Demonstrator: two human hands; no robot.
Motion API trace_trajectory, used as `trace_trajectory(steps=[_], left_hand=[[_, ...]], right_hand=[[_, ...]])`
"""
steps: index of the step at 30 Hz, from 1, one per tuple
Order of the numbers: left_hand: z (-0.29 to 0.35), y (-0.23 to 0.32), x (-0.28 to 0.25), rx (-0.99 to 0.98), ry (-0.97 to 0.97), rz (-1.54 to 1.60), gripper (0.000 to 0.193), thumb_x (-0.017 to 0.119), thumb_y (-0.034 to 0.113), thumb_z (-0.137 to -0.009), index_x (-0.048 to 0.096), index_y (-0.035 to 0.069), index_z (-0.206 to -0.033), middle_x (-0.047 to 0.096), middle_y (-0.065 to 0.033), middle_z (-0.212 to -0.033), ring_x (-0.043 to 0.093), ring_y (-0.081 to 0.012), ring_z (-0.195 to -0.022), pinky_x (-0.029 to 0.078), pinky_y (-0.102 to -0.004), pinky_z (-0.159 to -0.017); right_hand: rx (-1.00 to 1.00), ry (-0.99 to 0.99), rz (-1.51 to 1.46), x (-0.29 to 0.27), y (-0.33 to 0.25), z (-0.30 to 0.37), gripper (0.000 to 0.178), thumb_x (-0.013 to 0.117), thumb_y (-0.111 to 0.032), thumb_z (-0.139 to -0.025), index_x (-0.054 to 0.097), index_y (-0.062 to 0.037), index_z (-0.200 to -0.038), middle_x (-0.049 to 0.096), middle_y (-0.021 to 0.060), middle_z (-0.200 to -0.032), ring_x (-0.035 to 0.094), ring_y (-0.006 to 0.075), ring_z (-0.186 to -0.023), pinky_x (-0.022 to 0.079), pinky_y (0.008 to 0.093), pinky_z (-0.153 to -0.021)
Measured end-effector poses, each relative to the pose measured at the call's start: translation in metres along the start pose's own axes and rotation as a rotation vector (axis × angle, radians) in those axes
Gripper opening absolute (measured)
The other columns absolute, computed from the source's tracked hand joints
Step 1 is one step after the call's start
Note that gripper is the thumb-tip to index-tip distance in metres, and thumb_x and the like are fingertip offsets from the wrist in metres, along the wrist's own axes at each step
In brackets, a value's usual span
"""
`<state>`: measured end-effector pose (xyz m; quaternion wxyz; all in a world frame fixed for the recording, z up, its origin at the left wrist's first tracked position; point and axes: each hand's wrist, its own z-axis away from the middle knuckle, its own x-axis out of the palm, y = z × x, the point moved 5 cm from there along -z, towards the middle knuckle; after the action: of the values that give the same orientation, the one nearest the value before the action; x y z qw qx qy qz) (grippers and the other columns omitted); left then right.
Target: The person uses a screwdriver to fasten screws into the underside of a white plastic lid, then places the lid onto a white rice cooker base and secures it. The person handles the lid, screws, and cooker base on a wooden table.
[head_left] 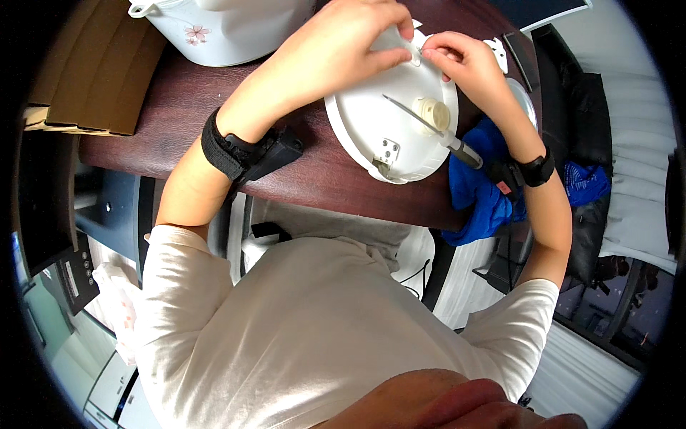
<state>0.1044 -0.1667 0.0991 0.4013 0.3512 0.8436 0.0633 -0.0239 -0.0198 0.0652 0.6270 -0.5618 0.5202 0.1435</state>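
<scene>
A white round lid (pixel 357 118) rests on the dark wooden table in front of me. A pale round knob (pixel 433 113) stands on it, and a small bracket with screws (pixel 386 151) sits at its near edge. Across the lid lies a screwdriver (pixel 457 146), its handle toward the right. At the far rim, my left hand (pixel 361 39) has its thumb and index finger closed around a small white fitting (pixel 415 51). My right hand (pixel 463 63) pinches at the same fitting from the right; whatever is between its fingertips is too small to make out.
A white container with a flower print (pixel 221 32) stands at the far left beside brown cardboard boxes (pixel 93 68). Blue cloth (pixel 475 193) hangs over the table's right edge. A small white part (pixel 496 53) lies beyond my right hand. A black seat (pixel 582 129) is to the right.
</scene>
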Motion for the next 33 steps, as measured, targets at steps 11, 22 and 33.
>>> trace_trajectory(steps=[11, 22, 33], left_hand=[[0.018, -0.038, 0.020, -0.393, -0.014, 0.042, 0.034, 0.055, 0.016, -0.092, 0.050, -0.004, -0.120, 0.062, -0.0257, -0.109, 0.061, -0.0375, -0.103, 0.049, -0.0408, -0.088], [0.017, -0.034, 0.019, -0.283, -0.021, -0.031, 0.031, 0.056, 0.008, -0.087, 0.055, -0.005, -0.115, 0.062, -0.0244, -0.108, 0.060, -0.0379, -0.102, 0.049, -0.0405, -0.088], [0.016, -0.031, 0.017, -0.288, -0.036, -0.054, 0.029, 0.056, 0.008, -0.086, 0.057, -0.004, -0.113, 0.062, -0.0234, -0.105, 0.061, -0.0378, -0.099, 0.049, -0.0411, -0.087]], right_hand=[[0.343, -0.188, -0.214, 0.024, 0.017, -0.007, 0.016, 0.062, -0.018, -0.088, 0.069, -0.0040, -0.094, 0.057, -0.0015, -0.063, 0.046, 0.0052, -0.046, 0.037, 0.0212, -0.043], [0.556, -0.179, -0.441, 0.028, 0.019, -0.002, 0.019, 0.060, -0.023, -0.092, 0.066, -0.0056, -0.097, 0.045, -0.0064, -0.056, 0.035, 0.0031, -0.046, 0.025, 0.0200, -0.043], [0.599, -0.173, -0.490, 0.030, 0.025, 0.000, 0.019, 0.059, -0.024, -0.092, 0.064, -0.0055, -0.093, 0.043, -0.0074, -0.056, 0.033, 0.0024, -0.045, 0.023, 0.0198, -0.042]])
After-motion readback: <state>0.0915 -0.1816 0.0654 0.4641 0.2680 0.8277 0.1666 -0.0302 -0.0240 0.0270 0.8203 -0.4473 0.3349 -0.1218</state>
